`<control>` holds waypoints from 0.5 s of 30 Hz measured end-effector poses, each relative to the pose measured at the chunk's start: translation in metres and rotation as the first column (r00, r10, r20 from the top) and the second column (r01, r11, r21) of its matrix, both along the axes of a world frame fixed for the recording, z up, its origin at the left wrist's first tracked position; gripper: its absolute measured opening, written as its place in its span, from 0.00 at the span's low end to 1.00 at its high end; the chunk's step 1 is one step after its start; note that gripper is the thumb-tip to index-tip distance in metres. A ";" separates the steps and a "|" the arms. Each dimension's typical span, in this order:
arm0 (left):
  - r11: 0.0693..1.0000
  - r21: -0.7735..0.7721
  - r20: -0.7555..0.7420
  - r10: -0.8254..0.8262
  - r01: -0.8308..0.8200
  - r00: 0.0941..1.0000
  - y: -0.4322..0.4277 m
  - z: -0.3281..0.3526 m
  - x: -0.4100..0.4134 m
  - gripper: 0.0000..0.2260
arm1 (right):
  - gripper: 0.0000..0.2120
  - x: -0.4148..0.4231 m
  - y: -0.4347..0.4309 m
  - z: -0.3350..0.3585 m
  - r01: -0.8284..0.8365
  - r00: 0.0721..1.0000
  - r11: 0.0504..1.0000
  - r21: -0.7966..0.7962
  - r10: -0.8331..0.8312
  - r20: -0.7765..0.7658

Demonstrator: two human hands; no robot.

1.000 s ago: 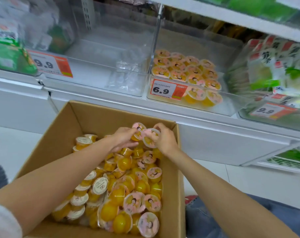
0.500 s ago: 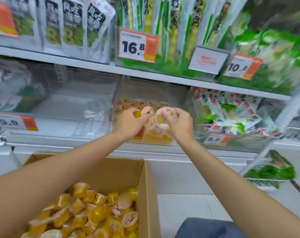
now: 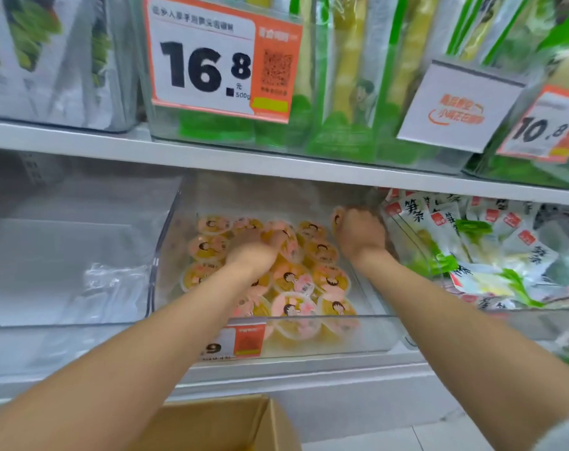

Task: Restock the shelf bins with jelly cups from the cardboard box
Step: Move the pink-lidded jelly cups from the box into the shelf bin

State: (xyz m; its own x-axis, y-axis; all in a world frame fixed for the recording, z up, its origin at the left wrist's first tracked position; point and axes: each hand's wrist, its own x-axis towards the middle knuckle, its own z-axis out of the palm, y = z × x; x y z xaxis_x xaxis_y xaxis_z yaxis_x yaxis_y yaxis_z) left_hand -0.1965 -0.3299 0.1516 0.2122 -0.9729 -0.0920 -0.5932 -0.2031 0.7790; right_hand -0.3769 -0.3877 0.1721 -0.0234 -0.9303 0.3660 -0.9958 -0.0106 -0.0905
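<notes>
Item, far left: clear left bin (image 3: pixel 65 242), holding only a crumpled plastic wrap (image 3: pixel 110 284). Item, near centre, below the shelf: cardboard box (image 3: pixel 211 424), only its top edge in view, contents out of sight. Item, centre: clear middle bin (image 3: pixel 371 318) with a price tag (image 3: pixel 244 340) on its front, partly filled with jelly cups (image 3: pixel 322 252), lids up and packed close from front to back. I judge these light and stiff-walled, with thin peel-off film lids that could dent or puncture, and smooth sides likely to slip; best taken round the wall or under the rim, not by pressing on the film. Left hand (image 3: pixel 252 253): inside the middle bin, fingers curled on one of the cups atop the pile, though the frame is blurred here. Right hand (image 3: pixel 359 236): far right of the same bin, fist closed round a cup whose edge peeks out. Item, right: right bin (image 3: pixel 407 255), full of green-and-white packets (image 3: pixel 472 245).
</notes>
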 end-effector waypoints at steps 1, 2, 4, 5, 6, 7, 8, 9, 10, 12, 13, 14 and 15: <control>1.000 0.001 -0.015 0.004 -0.004 1.000 -0.001 -0.001 0.001 0.19 | 0.08 0.003 -0.006 -0.003 -0.006 0.999 1.000 0.012 0.006 -0.039; 1.000 -0.008 -0.006 0.005 -0.005 1.000 -0.001 -0.003 0.002 0.20 | 0.08 0.006 -0.011 -0.006 -0.009 0.998 0.999 0.032 0.011 -0.069; 1.000 -0.028 0.070 -0.003 0.005 0.998 -0.002 -0.003 0.003 0.23 | 0.08 0.014 -0.019 -0.014 0.008 0.998 0.996 0.086 -0.003 -0.063; 0.999 -0.036 0.088 -0.009 0.012 0.996 -0.001 -0.003 0.004 0.23 | 0.08 0.015 -0.021 -0.018 0.027 0.999 0.992 0.123 -0.023 -0.027; 0.999 -0.040 0.068 -0.014 0.017 0.998 -0.001 -0.003 0.004 0.22 | 0.09 0.014 -0.022 -0.020 0.040 0.999 0.986 0.164 -0.045 0.027; 0.999 -0.040 0.036 -0.014 0.015 0.999 -0.001 -0.003 0.004 0.22 | 0.09 0.011 -0.023 -0.022 0.045 0.994 0.978 0.201 -0.064 0.088; 0.999 -0.046 0.011 -0.009 0.010 1.000 -0.001 -0.002 0.004 0.21 | 0.10 0.008 -0.021 -0.022 0.040 0.988 0.975 0.220 -0.072 0.139; 0.998 -0.056 0.002 -0.004 0.004 1.000 -0.001 -0.001 0.004 0.20 | 0.10 0.006 -0.019 -0.019 0.022 0.981 0.977 0.211 -0.062 0.182; 0.998 -0.058 -0.003 -0.003 0.003 1.000 -0.001 -0.001 0.005 0.20 | 0.10 0.005 -0.015 -0.015 -0.007 0.974 0.987 0.163 -0.030 0.225; 0.999 -0.053 -0.049 0.004 -0.007 0.999 -0.005 -0.003 0.004 0.18 | 0.10 0.007 -0.001 -0.005 -0.097 0.939 0.995 0.032 0.081 0.335; 0.998 -0.055 -0.094 0.002 -0.007 0.996 -0.008 -0.005 0.004 0.18 | 0.10 0.012 0.008 0.001 -0.159 0.875 0.987 0.016 0.133 0.465; 0.998 -0.060 -0.167 0.002 -0.012 0.986 -0.010 -0.006 0.003 0.17 | 0.10 0.018 0.020 0.007 -0.237 0.774 0.970 0.052 0.157 0.613; 0.998 -0.070 -0.266 -0.009 -0.010 0.964 -0.010 -0.006 0.003 0.16 | 0.09 0.022 0.030 0.010 -0.317 0.664 0.942 0.112 0.136 0.735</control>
State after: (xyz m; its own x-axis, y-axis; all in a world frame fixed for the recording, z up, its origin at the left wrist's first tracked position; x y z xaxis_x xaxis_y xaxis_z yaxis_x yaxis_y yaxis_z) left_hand -0.1939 -0.3396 0.1451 0.1900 -0.9787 -0.0773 -0.3623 -0.1431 0.9210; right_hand -0.3546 -0.3578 0.1820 0.0320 -0.9918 0.1235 -0.5968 -0.1181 -0.7937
